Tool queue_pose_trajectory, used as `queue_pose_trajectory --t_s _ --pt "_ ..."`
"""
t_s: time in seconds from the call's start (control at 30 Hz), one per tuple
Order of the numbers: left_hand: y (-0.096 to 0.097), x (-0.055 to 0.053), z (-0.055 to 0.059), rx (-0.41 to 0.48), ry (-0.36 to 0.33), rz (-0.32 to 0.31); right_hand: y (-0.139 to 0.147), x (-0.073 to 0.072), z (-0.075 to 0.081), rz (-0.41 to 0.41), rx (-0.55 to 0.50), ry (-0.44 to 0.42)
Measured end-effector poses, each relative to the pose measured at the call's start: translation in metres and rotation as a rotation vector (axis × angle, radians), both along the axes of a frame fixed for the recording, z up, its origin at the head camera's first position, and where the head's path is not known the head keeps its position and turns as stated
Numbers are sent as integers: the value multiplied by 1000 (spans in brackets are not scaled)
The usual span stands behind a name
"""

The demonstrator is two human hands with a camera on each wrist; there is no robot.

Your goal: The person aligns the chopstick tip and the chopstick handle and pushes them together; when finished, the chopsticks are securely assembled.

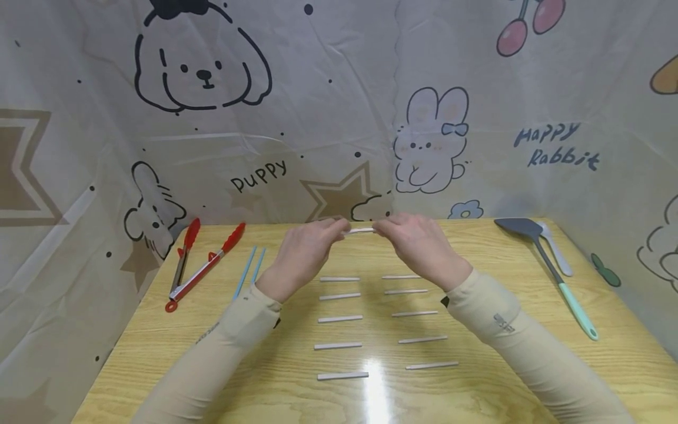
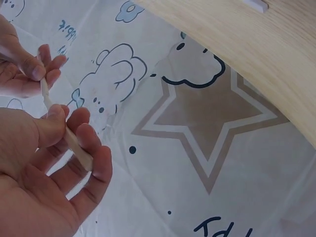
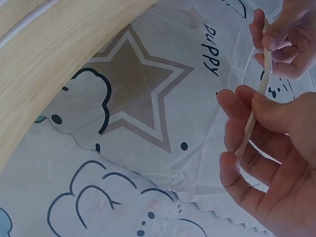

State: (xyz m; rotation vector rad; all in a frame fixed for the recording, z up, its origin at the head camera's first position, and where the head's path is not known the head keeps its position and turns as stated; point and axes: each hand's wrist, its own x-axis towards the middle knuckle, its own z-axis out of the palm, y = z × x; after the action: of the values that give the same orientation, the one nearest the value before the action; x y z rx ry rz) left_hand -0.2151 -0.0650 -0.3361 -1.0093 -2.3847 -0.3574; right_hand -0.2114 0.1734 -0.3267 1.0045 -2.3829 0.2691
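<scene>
- The left hand (image 1: 306,250) and the right hand (image 1: 422,246) are pinching a pale stick (image 1: 362,230) between them, at the centre of the head view; it is showing a slight kink midway in the right wrist view;
- both thumbs should be pressing evenly, the thin stick probably twisting under uneven force;
- white sticks (image 1: 340,319) are lying in two columns, lower centre; the sleeves (image 1: 521,335) should be passing clear.
</scene>
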Motion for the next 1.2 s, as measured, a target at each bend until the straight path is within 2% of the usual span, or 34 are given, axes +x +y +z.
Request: queue_pose_trajectory --t_s 0.27,0.73,1.2 --pt "1 -2 -3 -20 54 -20 1 3 2 14 46 33" --pt "3 -2 -8 -36 119 -39 -2 3 -4 19 35 82" --pt "3 -1 -7 -79 134 -53 -5 2 -6 13 27 140"
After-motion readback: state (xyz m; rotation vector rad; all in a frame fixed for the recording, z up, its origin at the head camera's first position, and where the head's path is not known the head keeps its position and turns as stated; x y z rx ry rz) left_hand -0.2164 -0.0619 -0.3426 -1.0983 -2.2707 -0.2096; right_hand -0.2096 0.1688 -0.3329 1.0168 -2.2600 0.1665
